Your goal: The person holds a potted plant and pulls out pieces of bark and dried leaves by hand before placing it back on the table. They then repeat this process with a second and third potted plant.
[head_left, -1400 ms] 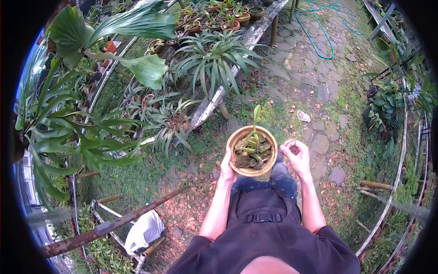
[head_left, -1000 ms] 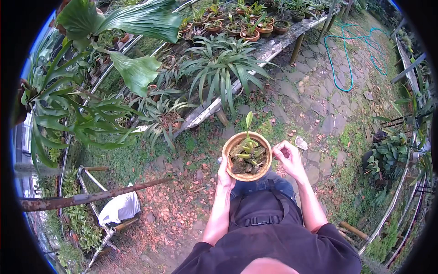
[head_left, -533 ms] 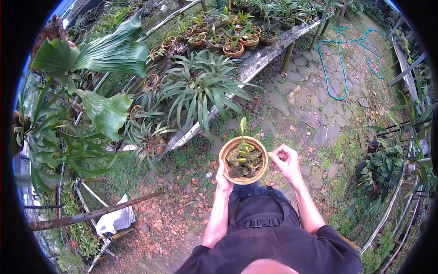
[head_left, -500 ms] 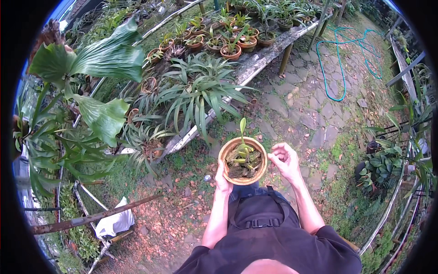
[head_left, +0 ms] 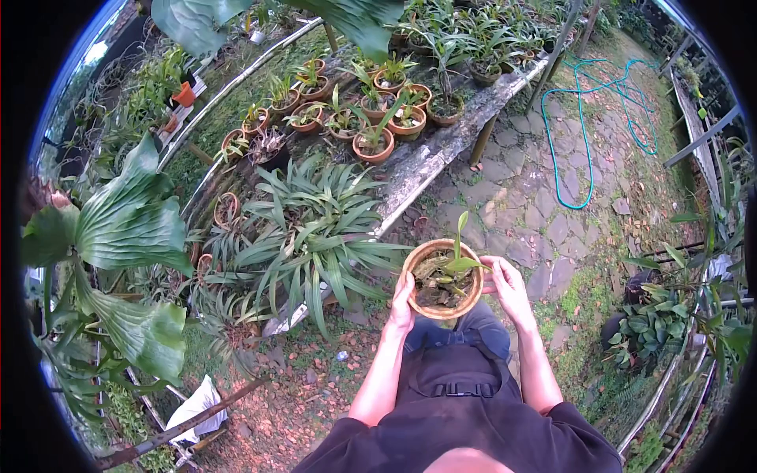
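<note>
A round clay pot (head_left: pixel 471 304) with a small green-leaved plant (head_left: pixel 460 264) in dark, chunky filling is held up in front of my body. My left hand (head_left: pixel 403 303) grips its left side, thumb up near the rim. On the opposite side my right hand (head_left: pixel 505 282) has its fingers at the rim beside a leaf, and they appear to hold the pot's edge. The undersides of the pot and of some fingers are hidden.
A long bench (head_left: pixel 430 162) bears several potted plants (head_left: pixel 373 146) and a spreading long-leaved plant (head_left: pixel 315 225). Large lobed leaves (head_left: pixel 130 221) hang at left, near a rusty bar (head_left: pixel 185 424) and white cloth (head_left: pixel 197 410). A teal hose (head_left: pixel 587 150) lies on the stone path (head_left: pixel 544 213).
The pot has moved right and is turned, its leaf now leaning rightward. My right hand has come from beside the pot onto its rim. The view has shifted.
</note>
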{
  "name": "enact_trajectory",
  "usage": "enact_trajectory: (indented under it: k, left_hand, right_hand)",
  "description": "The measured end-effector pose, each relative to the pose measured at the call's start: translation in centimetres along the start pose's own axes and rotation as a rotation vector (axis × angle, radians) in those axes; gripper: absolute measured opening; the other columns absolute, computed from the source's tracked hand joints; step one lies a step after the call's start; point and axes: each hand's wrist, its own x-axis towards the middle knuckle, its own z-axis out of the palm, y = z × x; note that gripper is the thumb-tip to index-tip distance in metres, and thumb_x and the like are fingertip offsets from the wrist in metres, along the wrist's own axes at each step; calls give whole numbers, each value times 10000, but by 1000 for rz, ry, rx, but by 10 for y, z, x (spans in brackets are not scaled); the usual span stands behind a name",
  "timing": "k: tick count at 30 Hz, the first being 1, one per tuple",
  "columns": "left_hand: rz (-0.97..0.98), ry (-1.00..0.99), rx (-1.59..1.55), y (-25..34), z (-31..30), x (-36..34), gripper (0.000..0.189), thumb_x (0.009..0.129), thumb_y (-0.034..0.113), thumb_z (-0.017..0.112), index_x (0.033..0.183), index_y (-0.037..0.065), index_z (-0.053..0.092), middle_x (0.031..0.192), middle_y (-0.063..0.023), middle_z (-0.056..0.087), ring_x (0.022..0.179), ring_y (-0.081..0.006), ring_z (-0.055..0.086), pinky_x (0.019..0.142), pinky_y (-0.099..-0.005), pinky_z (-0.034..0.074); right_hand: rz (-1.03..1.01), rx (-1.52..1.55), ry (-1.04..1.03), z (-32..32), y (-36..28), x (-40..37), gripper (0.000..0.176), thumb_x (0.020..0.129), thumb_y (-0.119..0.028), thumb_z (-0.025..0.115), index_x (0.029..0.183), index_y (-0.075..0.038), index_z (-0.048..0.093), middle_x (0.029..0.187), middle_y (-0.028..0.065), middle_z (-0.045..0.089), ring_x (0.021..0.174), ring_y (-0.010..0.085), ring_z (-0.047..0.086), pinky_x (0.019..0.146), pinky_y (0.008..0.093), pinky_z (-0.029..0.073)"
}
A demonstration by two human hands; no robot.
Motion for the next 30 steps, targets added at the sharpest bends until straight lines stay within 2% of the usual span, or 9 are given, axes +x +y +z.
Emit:
enact_trajectory:
  k: [2, 5, 11, 12, 17, 20, 23, 24, 30]
  left_hand:
    - [40, 10, 136, 7, 18, 22, 594, 1019, 410, 492, 1466, 31, 393, 1434, -110, 493, 1337, -219, 448, 1126, -389, 345]
    - [103, 37, 150, 11, 43, 57, 598, 1012, 389, 512, 1471, 26, 388, 1432, -109, 498, 1335, -221, 451, 1125, -388, 341]
    - [240, 99, 135, 1, 68, 129, 563, 996, 250, 549, 1480, 18, 380, 1432, -101, 496, 1344, -183, 427, 1148, -331, 268]
    - [262, 109, 119, 4, 80, 139, 568, 993, 243, 551, 1483, 15, 375, 1438, -100, 492, 1347, -184, 424, 1150, -329, 265]
    - [305, 280, 54, -26, 101, 184, 610, 1013, 262, 540, 1521, 7, 318, 1510, -107, 417, 1412, -180, 347, 1180, -328, 216]
    - [364, 371, 89, -19, 136, 201, 602, 1027, 364, 515, 1495, 17, 363, 1474, -121, 464, 1377, -211, 413, 1165, -370, 286]
    - [428, 423, 145, -22, 147, 221, 601, 1045, 394, 482, 1497, 18, 358, 1492, -117, 441, 1393, -202, 386, 1173, -366, 270]
    - [417, 438, 138, -23, 145, 226, 595, 1058, 404, 448, 1500, 17, 351, 1499, -114, 429, 1404, -197, 366, 1177, -364, 261]
    - [415, 503, 147, -16, 117, 265, 626, 1062, 436, 417, 1495, -9, 336, 1496, -133, 425, 1397, -206, 373, 1170, -362, 273]
  right_hand:
    - [84, 93, -90, -13, -1, 23, 436, 1062, -318, 472, 1394, -36, 495, 1286, 81, 610, 1007, 141, 656, 796, 296, 554]
    - [40, 49, -91, -27, -5, 66, 478, 1072, -418, 408, 1375, -71, 535, 1141, 26, 646, 858, 85, 636, 672, 232, 543]
    - [104, -86, -385, -72, -3, 178, 496, 1072, -413, 412, 1391, -49, 518, 1023, 1, 629, 816, 81, 593, 703, 238, 535]
    - [96, -135, -450, -82, 0, 199, 498, 1066, -390, 433, 1419, -45, 493, 1154, 66, 642, 994, 148, 621, 862, 290, 526]
    - [126, -212, -462, -110, 11, 281, 477, 1046, -319, 468, 1419, -21, 493, 1402, 178, 541, 1302, 184, 494, 1053, 341, 414]
    - [129, -283, -583, -113, -44, 305, 437, 1054, -310, 454, 1346, 0, 553, 1113, 95, 658, 881, 127, 631, 757, 273, 519]
    - [121, -312, -597, -113, -36, 337, 421, 1069, -292, 435, 1446, -116, 496, 960, -24, 619, 754, 32, 536, 608, 217, 482]
    - [184, -248, -618, -111, -44, 341, 388, 1068, -299, 433, 1241, 6, 597, 911, 20, 601, 788, 88, 562, 699, 250, 487]
    - [38, -196, -688, -85, -21, 385, 386, 1073, -234, 425, 1371, -8, 521, 1132, 75, 633, 1047, 124, 550, 943, 278, 436]
